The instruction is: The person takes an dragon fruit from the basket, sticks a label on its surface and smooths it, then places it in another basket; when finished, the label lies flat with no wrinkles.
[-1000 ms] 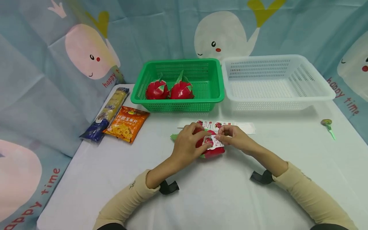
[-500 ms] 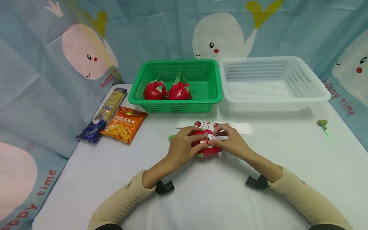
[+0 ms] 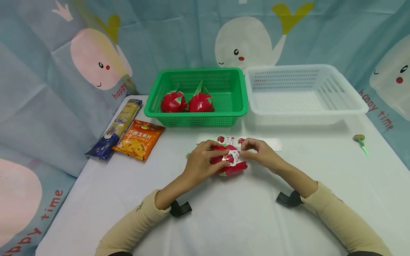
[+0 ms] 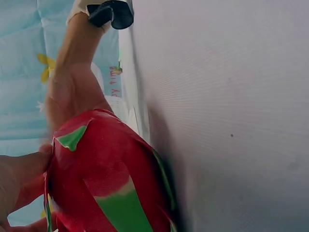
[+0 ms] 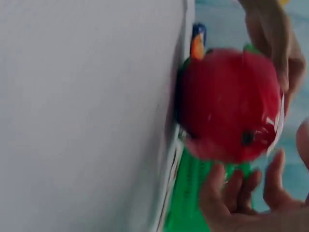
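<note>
A red dragon fruit (image 3: 233,170) with green scales lies on the white table, and its surface looks smooth and glossy. Across its top is a white sticker (image 3: 237,156) printed with a dragon fruit picture. My left hand (image 3: 201,160) grips the fruit from the left, with thumb and fingertips at the sticker's left end. At the sticker's right end is my right hand (image 3: 264,154), its fingers loosely bent. In the right wrist view, the right hand's fingers (image 5: 275,179) are spread, with a gap to the fruit. The sticker's edge (image 5: 279,128) stands slightly off the skin there.
Behind the hands lies a strip of stickers (image 3: 229,139). A green basket (image 3: 195,121) with two dragon fruits (image 3: 201,103) stands beside a white basket (image 3: 307,117). Left are an orange snack bag (image 3: 139,139) and a long blue-yellow packet (image 3: 115,129); right, a small green-stemmed item (image 3: 360,141).
My right fingers first moved left onto the sticker, then drew back to its right end. More of the sticker shows now. My left hand has kept its grip on the fruit.
</note>
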Demonstrator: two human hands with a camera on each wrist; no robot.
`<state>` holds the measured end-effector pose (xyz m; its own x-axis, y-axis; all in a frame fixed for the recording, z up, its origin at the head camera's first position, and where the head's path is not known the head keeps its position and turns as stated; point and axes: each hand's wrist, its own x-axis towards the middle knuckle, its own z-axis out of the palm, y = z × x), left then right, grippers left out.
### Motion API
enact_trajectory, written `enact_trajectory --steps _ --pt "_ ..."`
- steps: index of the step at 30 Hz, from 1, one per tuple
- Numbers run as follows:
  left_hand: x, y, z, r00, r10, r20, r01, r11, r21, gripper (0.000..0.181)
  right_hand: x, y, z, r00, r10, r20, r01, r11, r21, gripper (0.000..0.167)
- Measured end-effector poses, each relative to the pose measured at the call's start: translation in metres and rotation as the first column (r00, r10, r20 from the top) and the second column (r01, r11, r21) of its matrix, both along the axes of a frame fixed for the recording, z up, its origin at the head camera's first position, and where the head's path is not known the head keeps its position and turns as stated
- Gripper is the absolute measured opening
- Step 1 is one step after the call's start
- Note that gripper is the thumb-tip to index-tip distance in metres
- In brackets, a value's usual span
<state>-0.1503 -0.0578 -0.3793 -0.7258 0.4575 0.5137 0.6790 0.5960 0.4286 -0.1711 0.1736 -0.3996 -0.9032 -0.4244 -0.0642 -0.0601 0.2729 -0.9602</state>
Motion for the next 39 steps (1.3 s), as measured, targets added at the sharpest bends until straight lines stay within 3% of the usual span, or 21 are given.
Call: enact_trajectory --steps 3,7,9,11,14,18,21,24,26,29,31,33,35,37,38,39 --pt "0.001 0.0 -0.001 1.0 -0.015 0.0 0.015 1.0 0.002 0.037 0.002 -0.002 0.003 0.998 0.051 -0.042 -0.047 0.995 0.087 0.019" --pt "0.002 0.0 -0.002 1.0 -0.022 0.006 0.022 1.0 0.006 0.037 0.0 0.004 0.008 0.994 0.098 0.051 -0.105 0.984 0.146 0.019" --pt "0.002 0.0 -0.002 1.0 -0.022 0.007 0.022 1.0 0.006 0.036 0.001 0.004 0.011 0.996 0.091 0.013 -0.092 0.981 0.171 0.019" --pt "0.001 -0.001 -0.001 1.0 -0.021 0.004 0.021 1.0 0.014 0.036 0.003 0.0 0.016 0.995 0.071 -0.075 -0.054 0.975 0.217 0.021" --pt "-0.001 -0.003 -0.001 1.0 -0.026 -0.009 0.026 1.0 0.018 0.035 0.007 -0.008 0.015 0.978 0.065 -0.2 -0.006 0.959 0.282 0.031" --pt "-0.004 -0.008 -0.002 0.999 -0.037 0.003 0.036 0.999 0.017 0.034 0.003 0.0 0.016 0.961 0.181 -0.208 -0.095 0.926 0.366 0.029" --pt "-0.008 -0.012 -0.003 0.995 -0.083 0.053 0.081 0.996 0.033 0.031 -0.002 0.014 0.025 0.951 0.231 -0.207 -0.141 0.916 0.375 0.021" --pt "-0.013 -0.014 -0.002 0.981 -0.148 0.124 0.136 0.986 0.101 0.025 -0.006 0.016 0.039 0.927 0.231 -0.295 -0.12 0.929 0.351 0.012" --pt "-0.016 -0.017 -0.003 0.964 -0.194 0.184 0.16 0.97 0.183 0.02 -0.007 0.008 0.044 0.894 0.255 -0.368 -0.125 0.931 0.341 0.014" --pt "-0.025 -0.022 -0.003 0.941 -0.199 0.275 0.105 0.94 0.323 0.016 -0.006 -0.011 0.049 0.838 0.341 -0.427 -0.181 0.91 0.372 0.034" --pt "-0.035 -0.027 -0.004 0.914 -0.179 0.365 0.016 0.913 0.409 0.018 -0.007 -0.023 0.05 0.815 0.415 -0.404 -0.233 0.874 0.426 0.05" --pt "-0.048 -0.035 -0.002 0.862 -0.163 0.48 -0.099 0.875 0.475 0.024 -0.01 -0.032 0.051 0.799 0.492 -0.347 -0.291 0.819 0.494 0.062" --pt "-0.063 -0.043 0.0 0.78 -0.179 0.6 -0.22 0.818 0.531 0.031 -0.016 -0.039 0.052 0.783 0.556 -0.279 -0.356 0.768 0.532 0.07" --pt "-0.075 -0.051 0.002 0.685 -0.239 0.688 -0.336 0.734 0.59 0.037 -0.022 -0.043 0.052 0.763 0.608 -0.221 -0.418 0.724 0.548 0.073" --pt "-0.08 -0.054 0.003 0.649 -0.274 0.709 -0.382 0.689 0.616 0.04 -0.026 -0.046 0.052 0.749 0.632 -0.2 -0.452 0.708 0.543 0.074" --pt "-0.085 -0.057 0.004 0.624 -0.305 0.719 -0.424 0.641 0.64 0.042 -0.029 -0.047 0.051 0.74 0.649 -0.177 -0.48 0.693 0.538 0.074"
